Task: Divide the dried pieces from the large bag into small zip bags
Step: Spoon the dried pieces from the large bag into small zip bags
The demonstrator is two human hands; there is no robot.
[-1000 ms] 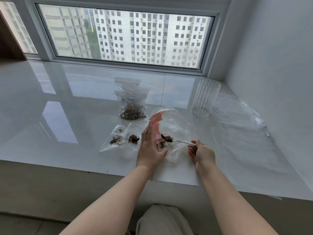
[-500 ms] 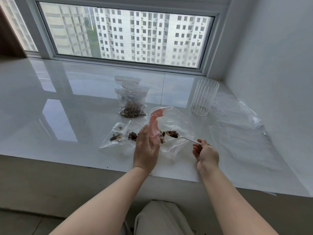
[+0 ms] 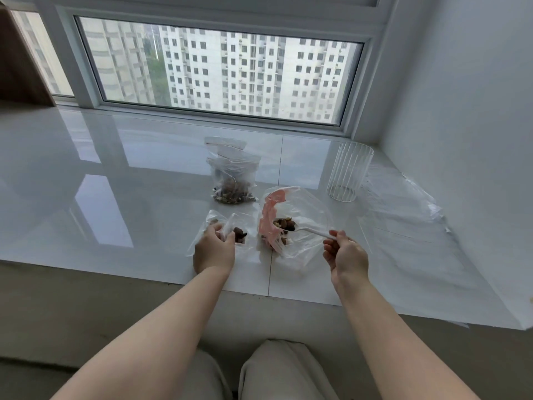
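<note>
The large clear bag with a pink zip strip lies open on the white sill, brown dried pieces inside it. My right hand grips a white plastic spoon whose bowl is inside that bag among the pieces. My left hand pinches the mouth of a small zip bag that holds a few brown pieces. A second small bag lies partly hidden under my left hand. Further back stand filled small zip bags.
A ribbed clear glass cup stands at the right back. Flat empty clear plastic bags lie along the right wall. The glossy white sill stretches left; its front edge is just below my wrists. A window runs behind.
My left hand let go of the large bag's pink rim and moved left onto the small zip bag. My right hand keeps the spoon, its bowl now loaded in the large bag.
</note>
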